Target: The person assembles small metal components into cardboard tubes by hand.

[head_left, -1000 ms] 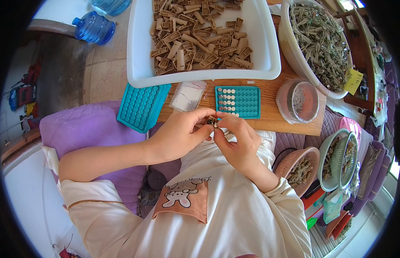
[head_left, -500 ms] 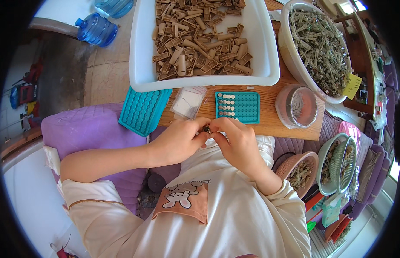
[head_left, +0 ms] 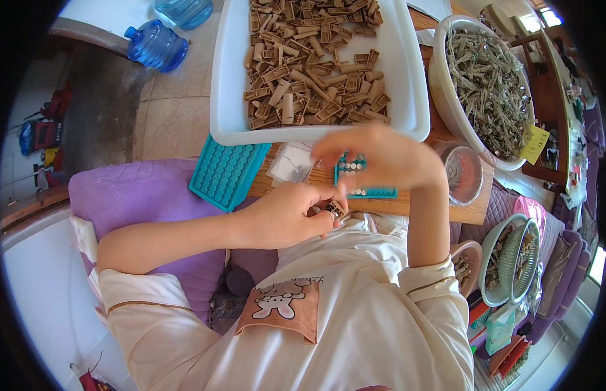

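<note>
My left hand [head_left: 301, 210] is closed around a small tan plastic casing [head_left: 335, 208] at the table's front edge, in front of my shirt. Dark and shiny small parts show inside that casing, too small to name. Blurred by motion, my right hand [head_left: 387, 155] hangs over the teal tray [head_left: 385, 193] that holds rows of silver button cells [head_left: 350, 165]. It hides much of that tray, and whether its fingers hold anything is smeared. Beyond it stands a white bin [head_left: 226, 98] heaped with similar tan casings [head_left: 316, 78].
A second teal tray [head_left: 227, 171] lies at the left beside a clear plastic bag [head_left: 291, 163]. At the right are a round tub [head_left: 471, 173] with thin pieces and a large basin [head_left: 439, 72] of wired parts. Several baskets [head_left: 490, 260] stand lower right; blue water bottles [head_left: 156, 45] stand far left.
My right hand has left the casing, rising forward and right over the tray of button cells. The left hand keeps the casing, now turned so its inside shows. The whole view has shifted slightly.
</note>
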Demonstrator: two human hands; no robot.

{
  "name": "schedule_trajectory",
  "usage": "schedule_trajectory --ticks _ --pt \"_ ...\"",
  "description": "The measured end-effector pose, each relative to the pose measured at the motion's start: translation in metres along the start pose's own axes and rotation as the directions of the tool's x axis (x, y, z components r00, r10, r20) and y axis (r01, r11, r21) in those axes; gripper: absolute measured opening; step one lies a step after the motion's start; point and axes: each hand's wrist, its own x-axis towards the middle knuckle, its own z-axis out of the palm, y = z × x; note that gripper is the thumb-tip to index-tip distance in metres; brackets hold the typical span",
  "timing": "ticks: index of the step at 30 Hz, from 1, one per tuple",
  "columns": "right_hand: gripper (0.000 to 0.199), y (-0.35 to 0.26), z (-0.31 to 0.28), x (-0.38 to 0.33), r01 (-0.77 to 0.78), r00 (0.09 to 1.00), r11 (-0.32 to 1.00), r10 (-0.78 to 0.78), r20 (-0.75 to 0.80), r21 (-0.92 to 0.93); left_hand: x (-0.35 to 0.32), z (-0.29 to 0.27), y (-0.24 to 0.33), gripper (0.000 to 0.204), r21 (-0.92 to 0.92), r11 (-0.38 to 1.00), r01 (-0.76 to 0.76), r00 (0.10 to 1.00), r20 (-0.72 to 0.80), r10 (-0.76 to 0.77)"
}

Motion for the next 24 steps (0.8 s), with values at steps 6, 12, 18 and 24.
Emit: schedule_trajectory --ticks 6,12,18,24 --pt "0.03 0.034 -0.03 0.068 -0.263 0.826 0.952 0.139 -0.546 -0.156 0.0 0.001 0.007 0.022 -0.076 0.986 0.146 0.989 0.033 -0.144" --pt "0.042 0.035 0.014 0.134 -0.56 0.774 0.704 0.257 -0.578 -0.437 0.001 -0.001 0.003 0.023 -0.074 0.991 0.114 0.993 0.024 -0.112" --pt "0.047 0.046 0.027 0.156 -0.69 0.713 0.537 0.392 -0.581 -0.484 0.001 -0.001 -0.001 0.024 -0.06 0.991 0.119 0.993 0.033 -0.117" --pt "0.04 0.052 0.008 0.141 -0.708 0.683 0.591 0.431 -0.59 -0.388 0.001 -0.002 -0.001 0.023 -0.077 0.987 0.139 0.99 -0.009 -0.141"
